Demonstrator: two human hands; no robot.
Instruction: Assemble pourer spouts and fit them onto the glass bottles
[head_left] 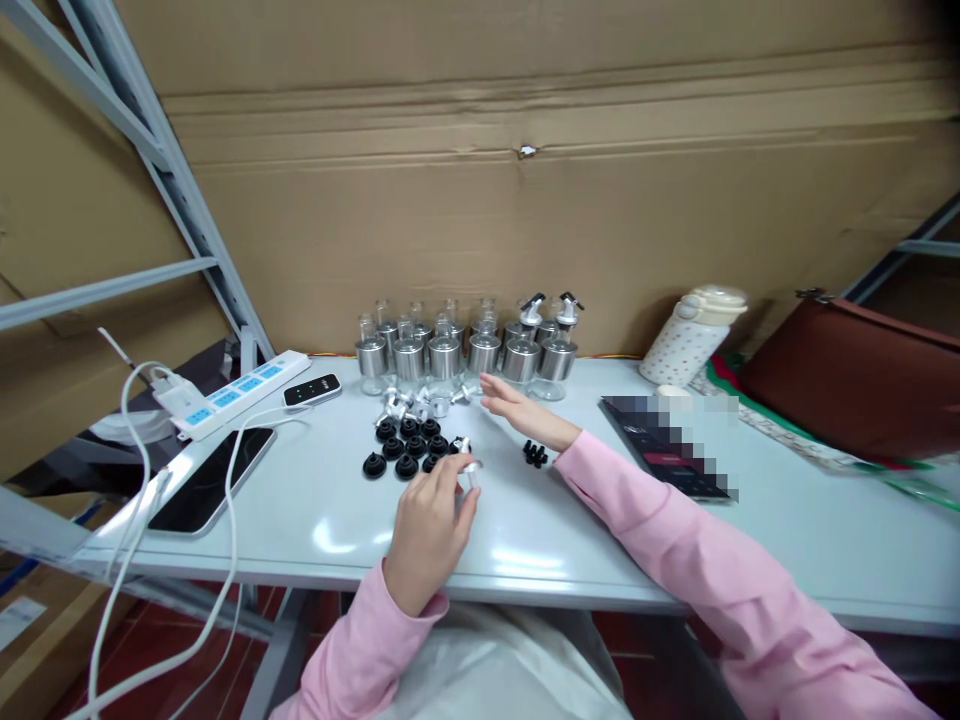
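Note:
My left hand (pixel 433 530) is closed around a small silver spout cap (pixel 469 467) just in front of a cluster of black rubber stoppers (pixel 407 447). My right hand (pixel 523 410) reaches forward with fingers stretched out flat, holding nothing, toward a small heap of silver spout parts (pixel 420 402). Behind them stand several glass bottles with steel bases (pixel 465 350); two at the right carry black pourer tops (pixel 550 310). A few tiny black plugs (pixel 535 454) lie by my right wrist.
A white power strip (pixel 232 392) with cables, a black remote (pixel 312 390) and a dark tablet (pixel 210 480) lie at left on the white table (pixel 570 540). A dotted white flask (pixel 694 335), a dark booklet (pixel 664 445) and a brown bag (pixel 855 375) sit at right. Cardboard walls the back.

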